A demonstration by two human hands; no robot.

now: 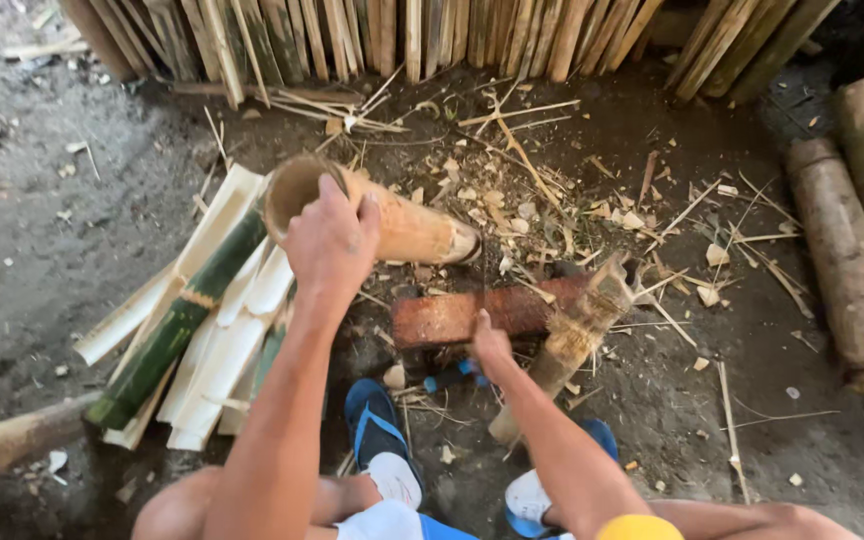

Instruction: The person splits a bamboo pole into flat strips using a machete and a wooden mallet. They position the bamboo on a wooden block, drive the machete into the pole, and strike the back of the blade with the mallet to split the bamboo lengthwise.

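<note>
While the left hand (330, 240) gripped the rim of a short bamboo tube (382, 215), its fingers curled over the open end and the forearm ran straight up from the lower edge of view. One tube was in hand; it lay tilted, open mouth toward the camera, far end resting near the dirt floor (52, 260) just above a reddish wooden block (472, 315). Tube sat directly under and ahead of the left palm, touching it.

Right hand (490, 345) rested lower, beside the near edge of the block, closed around a dark handle with a blue end (452, 378); what tool it belonged to could not be told. Right forearm came in from lower right. A frayed bamboo stump (572, 340) leaned against the block's right end, just beside the right hand.

Count: one block, one stump, two blue sandals (377, 420) on the person's feet. Left of the tube lay a pile of split bamboo slats (217, 330), pale inner faces up, with one green piece among them; number in the pile not countable. Two thick bamboo logs (847, 270) lay at the right edge, well apart from both hands. Upright split stakes (402, 35) lined the top. Chips and splinters (572, 200) littered the ground between
</note>
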